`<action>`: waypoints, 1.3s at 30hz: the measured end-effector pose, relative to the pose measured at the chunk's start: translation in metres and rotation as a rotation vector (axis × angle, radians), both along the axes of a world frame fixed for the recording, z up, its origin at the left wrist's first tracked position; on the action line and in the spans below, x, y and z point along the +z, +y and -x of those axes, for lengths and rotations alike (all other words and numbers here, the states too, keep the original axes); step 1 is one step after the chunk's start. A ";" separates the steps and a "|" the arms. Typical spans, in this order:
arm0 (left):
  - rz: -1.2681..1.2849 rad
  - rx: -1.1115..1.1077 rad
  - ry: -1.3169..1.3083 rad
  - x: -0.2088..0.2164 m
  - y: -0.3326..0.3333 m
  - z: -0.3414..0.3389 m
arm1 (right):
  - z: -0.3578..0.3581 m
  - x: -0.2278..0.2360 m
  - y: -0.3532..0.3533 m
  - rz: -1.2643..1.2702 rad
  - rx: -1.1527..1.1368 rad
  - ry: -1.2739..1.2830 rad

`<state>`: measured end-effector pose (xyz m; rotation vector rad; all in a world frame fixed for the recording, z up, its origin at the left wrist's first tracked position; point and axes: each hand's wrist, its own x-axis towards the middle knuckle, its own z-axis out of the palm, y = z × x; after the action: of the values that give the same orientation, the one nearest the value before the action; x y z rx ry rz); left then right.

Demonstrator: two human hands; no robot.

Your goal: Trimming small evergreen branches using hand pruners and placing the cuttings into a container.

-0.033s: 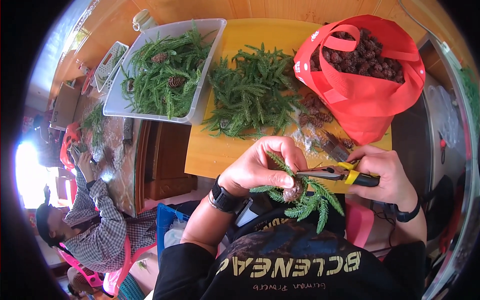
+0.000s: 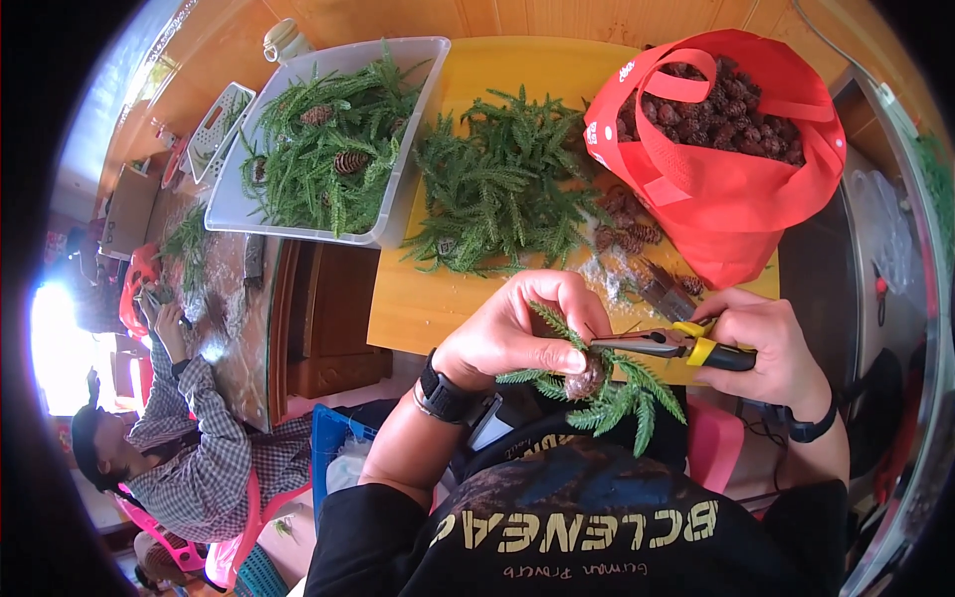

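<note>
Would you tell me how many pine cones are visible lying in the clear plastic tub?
2 show clearly in the clear plastic tub: one pine cone near its middle, another pine cone farther back. More may be hidden under the green sprigs.

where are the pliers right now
In the head view, lower right of centre: the pliers are in the right hand, their tip at the pine cone that the left hand holds.

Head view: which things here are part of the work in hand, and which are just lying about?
In use:
left hand holding a pine cone with green sprigs
right hand holding pliers

Lying about:
loose sprig pile on the yellow table
clear bin of sprigs and cones
red bag of cones
</note>
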<state>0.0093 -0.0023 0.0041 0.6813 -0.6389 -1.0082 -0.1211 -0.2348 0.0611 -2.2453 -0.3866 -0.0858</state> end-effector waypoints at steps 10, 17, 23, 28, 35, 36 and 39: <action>-0.188 0.239 -0.318 0.025 0.002 -0.004 | 0.005 0.016 0.004 0.106 -0.178 -0.007; -0.268 0.642 -0.925 0.035 -0.003 0.000 | 0.004 0.027 0.016 0.240 -0.299 -0.055; -0.203 1.045 -1.474 0.035 -0.014 0.005 | 0.005 0.015 0.034 0.264 -0.417 -0.147; -0.243 1.124 -1.613 0.030 -0.021 0.007 | 0.005 -0.002 0.055 0.224 -0.568 -0.194; -0.262 0.953 -1.152 0.013 -0.011 -0.004 | 0.021 -0.015 0.040 -0.198 -0.453 0.185; -0.225 0.888 -0.965 0.009 -0.007 -0.008 | 0.026 -0.022 0.027 -0.184 -0.433 0.198; -0.151 0.595 -0.406 0.012 0.005 -0.010 | 0.030 -0.027 0.000 0.137 -0.550 0.228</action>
<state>0.0189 0.0023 0.0158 1.1441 -0.6554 -0.3649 -0.1508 -0.2349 0.0342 -2.4065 0.3633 -0.0902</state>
